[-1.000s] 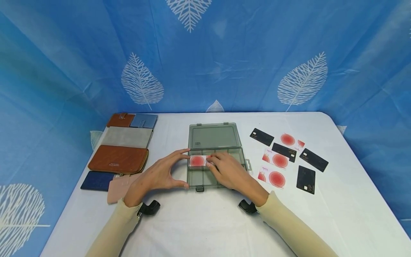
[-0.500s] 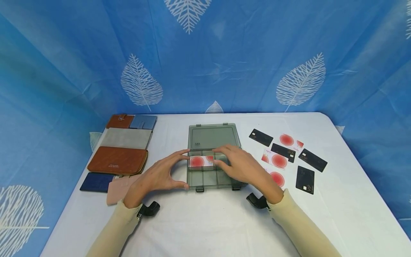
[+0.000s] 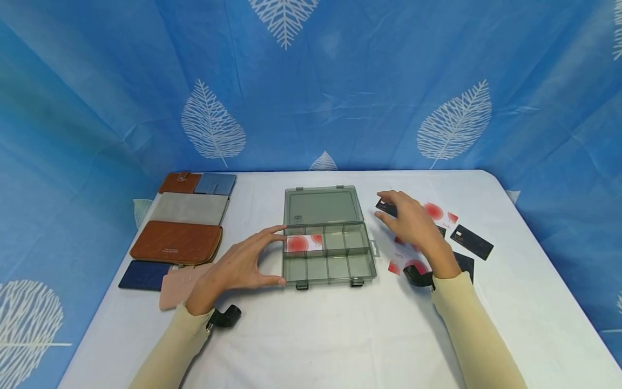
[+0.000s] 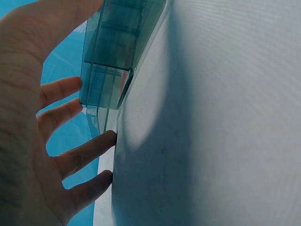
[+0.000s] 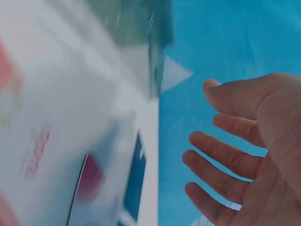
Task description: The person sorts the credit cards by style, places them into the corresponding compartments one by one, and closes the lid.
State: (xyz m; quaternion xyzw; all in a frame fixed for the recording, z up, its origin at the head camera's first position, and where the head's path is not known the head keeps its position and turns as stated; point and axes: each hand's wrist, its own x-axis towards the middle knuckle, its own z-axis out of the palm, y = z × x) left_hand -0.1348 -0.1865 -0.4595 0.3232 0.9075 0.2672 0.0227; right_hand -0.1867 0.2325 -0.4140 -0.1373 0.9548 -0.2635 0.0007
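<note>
- Left hand point(image 3: 238, 265): spread wide at the left end of the grey organiser box point(image 3: 329, 254). The forefinger tip lies at the far left corner of the tray, the thumb tip at the near left corner. The fingers are straight and brace the box wall without curling round it. The left wrist view shows the same box corner point(image 4: 113, 70) just beside the extended fingers point(image 4: 70, 113).
- Organiser box: stands open at the centre of the white table point(image 3: 316, 335). The lid point(image 3: 323, 205) lies flat on the far side. The tray is split into small compartments.
- Red-and-white card point(image 3: 305, 243): lies in the far left compartment of the tray, near the left forefinger.
- Right hand point(image 3: 410, 221): held above the loose cards to the right of the box, fingers relaxed and apart, holding nothing. The fingertips are just beside a black card point(image 3: 386, 206) at the far left of the group; contact cannot be confirmed. The right wrist view is blurred but shows the fingers point(image 5: 225, 160) spread and empty.
- Loose cards: further black cards point(image 3: 472, 242) and red-and-white cards point(image 3: 439, 212) lie on the table, partly hidden under the right hand and wrist.
- Wallets point(image 3: 177, 242): several lie grouped at the left of the table, well apart from the box; the brown one is the largest.
</note>
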